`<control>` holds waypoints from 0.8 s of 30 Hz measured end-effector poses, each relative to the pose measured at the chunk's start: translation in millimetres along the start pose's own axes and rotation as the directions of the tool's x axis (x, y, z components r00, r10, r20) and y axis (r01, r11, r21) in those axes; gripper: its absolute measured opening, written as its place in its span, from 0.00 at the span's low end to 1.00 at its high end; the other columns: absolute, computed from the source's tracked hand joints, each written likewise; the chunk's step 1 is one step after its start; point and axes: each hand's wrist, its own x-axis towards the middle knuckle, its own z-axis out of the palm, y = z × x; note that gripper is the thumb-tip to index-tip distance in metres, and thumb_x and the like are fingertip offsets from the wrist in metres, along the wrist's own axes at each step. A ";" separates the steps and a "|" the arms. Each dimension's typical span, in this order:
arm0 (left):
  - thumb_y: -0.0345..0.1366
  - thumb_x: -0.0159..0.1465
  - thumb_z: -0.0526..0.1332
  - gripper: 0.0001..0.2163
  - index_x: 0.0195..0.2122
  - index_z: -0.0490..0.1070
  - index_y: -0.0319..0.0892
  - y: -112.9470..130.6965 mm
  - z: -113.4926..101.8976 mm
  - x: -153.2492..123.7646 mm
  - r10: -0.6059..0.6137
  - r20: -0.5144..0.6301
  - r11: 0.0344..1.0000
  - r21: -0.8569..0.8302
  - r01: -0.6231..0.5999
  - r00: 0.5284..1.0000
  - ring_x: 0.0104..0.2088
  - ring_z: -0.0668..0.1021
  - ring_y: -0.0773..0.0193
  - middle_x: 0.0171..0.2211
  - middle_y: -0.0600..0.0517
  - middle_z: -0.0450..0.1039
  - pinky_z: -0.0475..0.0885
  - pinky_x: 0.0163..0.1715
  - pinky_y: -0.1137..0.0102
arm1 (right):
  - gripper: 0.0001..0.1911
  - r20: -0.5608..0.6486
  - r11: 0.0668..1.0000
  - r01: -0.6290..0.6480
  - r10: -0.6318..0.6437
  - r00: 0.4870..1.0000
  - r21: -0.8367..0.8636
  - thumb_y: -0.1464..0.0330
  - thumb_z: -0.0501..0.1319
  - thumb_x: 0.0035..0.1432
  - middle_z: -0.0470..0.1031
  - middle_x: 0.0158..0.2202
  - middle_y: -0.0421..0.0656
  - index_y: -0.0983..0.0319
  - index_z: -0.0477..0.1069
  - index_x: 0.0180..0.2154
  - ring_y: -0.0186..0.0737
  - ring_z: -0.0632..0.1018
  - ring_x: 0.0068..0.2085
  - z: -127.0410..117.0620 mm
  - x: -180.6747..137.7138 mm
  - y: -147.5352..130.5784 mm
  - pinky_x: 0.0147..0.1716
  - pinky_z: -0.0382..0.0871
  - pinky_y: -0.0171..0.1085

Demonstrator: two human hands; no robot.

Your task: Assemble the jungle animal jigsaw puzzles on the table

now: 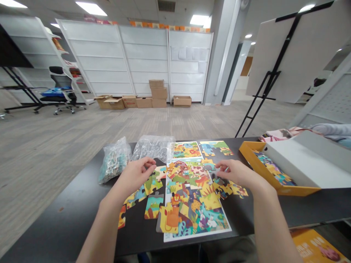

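Observation:
A colourful jigsaw picture sheet [212, 219] lies on the black table [68, 219], with several loose puzzle pieces [153, 206] on and beside it. My left hand [137, 173] hovers over the pieces left of the sheet, fingers curled together near a pale piece [160, 171]. My right hand [237, 172] rests at the sheet's upper right edge, fingers pinched on a small puzzle piece [219, 168]. Two assembled puzzle parts [203, 148] lie at the far edge of the table.
Two clear plastic bags [115, 159] of pieces sit at the table's far left. An open orange box [255, 164] with a grey lid [307, 160] stands on the right. An easel with white boards [271, 76] stands behind; cardboard boxes and an office chair are far off.

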 end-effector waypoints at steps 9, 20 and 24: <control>0.46 0.65 0.55 0.14 0.41 0.75 0.44 18.9 10.9 2.8 0.022 0.011 0.998 0.053 -0.023 1.000 0.31 0.80 0.59 0.33 0.51 0.81 0.70 0.31 0.68 | 0.12 -0.189 0.997 0.018 -0.033 0.982 -0.080 0.64 0.58 0.62 0.83 0.38 0.44 0.57 0.80 0.41 0.44 0.81 0.37 12.0 16.4 13.3 0.36 0.70 0.36; 0.45 0.66 0.55 0.12 0.41 0.75 0.46 33.4 27.9 8.2 0.080 0.036 0.995 0.056 -0.082 0.996 0.34 0.81 0.58 0.37 0.51 0.82 0.70 0.34 0.68 | 0.18 -0.384 0.989 -0.127 0.090 0.919 -0.071 0.66 0.53 0.65 0.82 0.44 0.49 0.60 0.79 0.47 0.47 0.81 0.42 9.1 23.6 40.4 0.42 0.71 0.39; 0.46 0.66 0.55 0.13 0.41 0.76 0.46 30.3 27.1 7.6 0.064 0.040 0.997 0.045 -0.066 0.997 0.33 0.81 0.59 0.35 0.51 0.82 0.71 0.32 0.69 | 0.14 -0.348 0.984 -0.165 0.131 0.928 -0.068 0.67 0.56 0.62 0.83 0.41 0.48 0.59 0.81 0.42 0.48 0.82 0.40 2.5 15.3 53.2 0.39 0.72 0.39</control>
